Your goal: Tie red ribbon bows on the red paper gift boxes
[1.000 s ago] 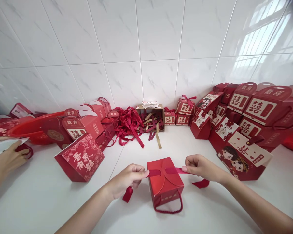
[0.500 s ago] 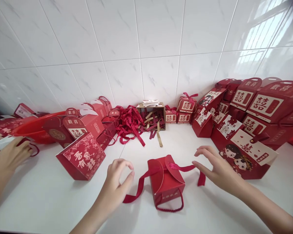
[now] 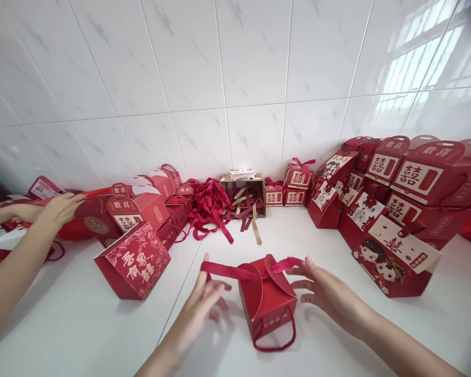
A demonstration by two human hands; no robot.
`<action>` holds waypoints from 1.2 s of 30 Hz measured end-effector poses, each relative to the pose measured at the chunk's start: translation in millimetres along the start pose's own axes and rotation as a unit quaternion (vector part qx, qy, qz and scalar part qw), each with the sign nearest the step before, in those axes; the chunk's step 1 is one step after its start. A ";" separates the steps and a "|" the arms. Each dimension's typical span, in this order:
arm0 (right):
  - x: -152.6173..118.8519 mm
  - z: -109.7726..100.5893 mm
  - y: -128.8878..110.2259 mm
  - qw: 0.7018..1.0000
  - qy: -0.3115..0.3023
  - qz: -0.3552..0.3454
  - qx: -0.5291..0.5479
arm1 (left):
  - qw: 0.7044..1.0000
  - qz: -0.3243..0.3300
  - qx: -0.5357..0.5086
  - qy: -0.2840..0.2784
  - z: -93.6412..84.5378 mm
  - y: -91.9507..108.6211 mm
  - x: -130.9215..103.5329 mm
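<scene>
The 2 hands (image 3: 204, 301) (image 3: 324, 293) are bare and slender-fingered, with 2 slim, uncovered forearms (image 3: 160, 358) (image 3: 400, 345).

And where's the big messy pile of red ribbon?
In the head view, the ribbon pile is near the middle, by the tiled wall, just left of the open cardboard box.

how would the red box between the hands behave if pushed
The red box probably slides rather than rolls, given its flat sides. Its thin-looking flaps might dent. The rope handle, drooping in a curve, likely flops.
</scene>
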State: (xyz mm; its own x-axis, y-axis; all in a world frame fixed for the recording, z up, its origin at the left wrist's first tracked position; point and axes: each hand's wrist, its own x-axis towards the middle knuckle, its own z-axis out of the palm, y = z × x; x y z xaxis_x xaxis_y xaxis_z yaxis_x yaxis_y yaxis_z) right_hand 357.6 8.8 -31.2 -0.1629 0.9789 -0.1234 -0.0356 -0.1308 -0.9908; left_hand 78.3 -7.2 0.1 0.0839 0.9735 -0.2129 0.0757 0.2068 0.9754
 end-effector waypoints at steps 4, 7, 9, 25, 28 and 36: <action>11.4 -3.7 -12.4 0.966 0.076 -0.014 0.245 | 0.982 0.056 -0.173 0.057 -3.7 15.1 7.2; 15.5 -8.0 -29.3 0.950 0.124 -0.081 0.273 | 0.968 0.111 -0.212 0.076 -6.2 32.6 11.0; 14.7 -10.2 -43.0 0.947 0.150 -0.134 0.250 | 0.965 0.157 -0.189 0.093 -7.5 47.5 10.8; -5.4 28.6 -146.6 0.909 0.087 -0.405 -0.048 | 0.940 0.339 0.001 0.040 22.2 149.6 3.6; -1.8 31.8 -151.5 0.913 0.053 -0.405 0.001 | 0.938 0.345 -0.023 0.022 27.4 157.0 3.3; -0.7 31.3 -155.5 0.916 -0.016 -0.398 0.049 | 0.931 0.361 -0.050 -0.034 34.6 159.1 3.7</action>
State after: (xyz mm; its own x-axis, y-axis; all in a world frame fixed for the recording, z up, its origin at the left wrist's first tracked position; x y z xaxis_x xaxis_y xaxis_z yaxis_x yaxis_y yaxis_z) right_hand 332.3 23.5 124.6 -0.0756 0.7652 0.6394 -0.2442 0.6074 -0.7559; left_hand 125.0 26.0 152.5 0.1399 0.8546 0.5001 -0.1172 -0.4872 0.8654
